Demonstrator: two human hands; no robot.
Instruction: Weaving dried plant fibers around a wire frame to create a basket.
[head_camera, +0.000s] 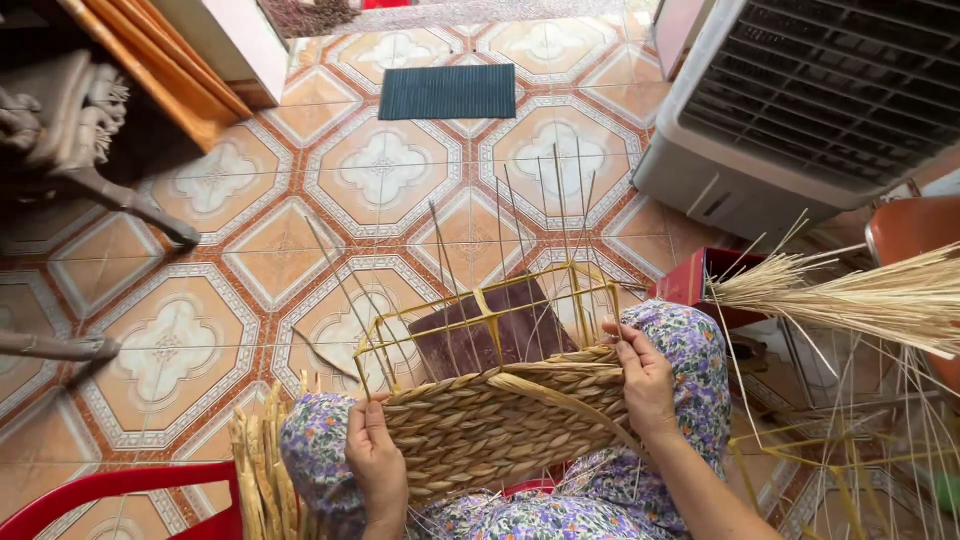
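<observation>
Half-woven basket (500, 420) sits tilted on the person's lap, between floral-print knees, wide side toward the camera. Woven wall is braided tan fibre; above it the bare yellow wire frame (470, 320) sticks out, with thin upright stakes (560, 220) fanning up past it. A dark brown board (490, 335) shows inside the frame.

Left hand (375, 455): closed on the lower left edge of the woven wall, fingers curled round the rim, thumb on the outer face. Firm hold on the basket.

Right hand (645, 385): at the upper right corner of the weave, fingers pressed together on the top braid row, pinching the working strand (560, 395) that runs diagonally across the wall.

Around: bundle of pale dry straw (860, 295) to the right, ends pointing left, clear of the hand. Braided fibre lengths (255, 470) stand just left of the left knee. Red plastic chair rim (110, 490) bottom left. Grey air cooler (800, 110) top right, dark doormat (447, 91) on patterned floor tiles (380, 170) well beyond the basket. More yellow wire frames (850, 470) lie lower right.
</observation>
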